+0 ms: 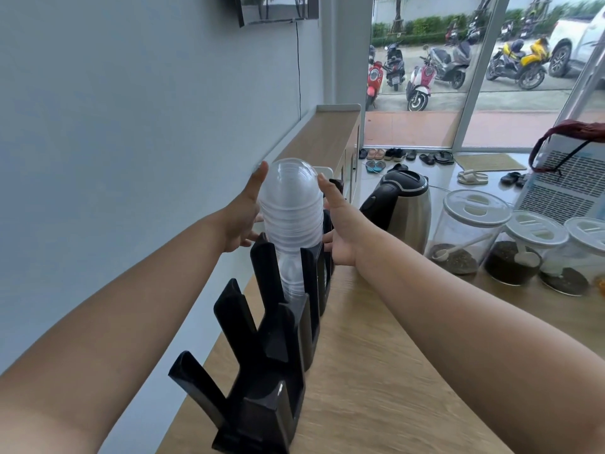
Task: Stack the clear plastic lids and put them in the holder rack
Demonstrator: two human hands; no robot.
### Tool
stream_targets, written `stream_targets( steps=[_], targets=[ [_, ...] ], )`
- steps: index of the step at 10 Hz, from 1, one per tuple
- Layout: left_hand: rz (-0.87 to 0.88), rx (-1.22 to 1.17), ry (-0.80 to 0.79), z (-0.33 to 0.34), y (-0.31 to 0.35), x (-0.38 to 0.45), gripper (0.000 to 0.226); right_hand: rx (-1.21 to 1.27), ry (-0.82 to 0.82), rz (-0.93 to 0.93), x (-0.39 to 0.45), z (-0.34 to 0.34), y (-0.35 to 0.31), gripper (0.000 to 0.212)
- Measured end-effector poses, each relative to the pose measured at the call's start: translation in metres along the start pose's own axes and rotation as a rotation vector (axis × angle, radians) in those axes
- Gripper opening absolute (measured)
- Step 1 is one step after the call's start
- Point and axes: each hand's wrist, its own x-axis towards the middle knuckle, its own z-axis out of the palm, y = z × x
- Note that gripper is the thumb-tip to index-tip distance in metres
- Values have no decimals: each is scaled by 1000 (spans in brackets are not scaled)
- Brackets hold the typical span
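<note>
- The lids [291, 208] — a nested column of clear domes — stand upright in a far slot of the black rack [278, 339], lower end sunk between the prongs.
- The left hand [242, 217] and right hand [340, 224] flank the stack, both open; whether the palms touch it I cannot tell.
- Held so, they likely steady the tall column against tipping as it seats — the nearer slots show nothing inside.
- A kettle [402, 208] stands just right of the rack.

My wooden bench [376, 371] runs along a plain grey wall [131, 109]. Beyond the bench's far end: glass door [425, 77], daylight coming in, scooters [419, 81] parked outside. Shoes [406, 155] and a doormat [489, 162] lie on the tiled floor [442, 178] inside that door. A framed picture [278, 8] hangs above the bench.
</note>
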Motion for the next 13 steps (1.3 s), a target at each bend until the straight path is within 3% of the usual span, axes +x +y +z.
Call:
stream_targets(
  steps=[1,3,4,5,6,8,11,13],
  targets=[
    [-10,-22,-59,-1,-6,3,117,-22,35,4,4,1,4,44],
    [16,-60,-85,6,-14,8,106,6,49,9,9,-2,8,53],
    [5,-88,-94,8,-21,9,98,-28,88,42,16,2,16,93],
    [5,-145,-120,11,-29,11,100,-26,142,45,48,-3,32,117],
    [-15,-174,-116,13,-34,12,104,-42,167,29,62,-5,39,105],
    [-90,-187,-53,12,-42,18,107,-144,180,-27,37,0,31,32],
    [-96,-115,66,12,-37,6,73,-197,164,-63,36,0,29,47],
    [-75,-123,222,7,-37,-8,76,-200,195,-66,5,0,20,52]
  ],
)
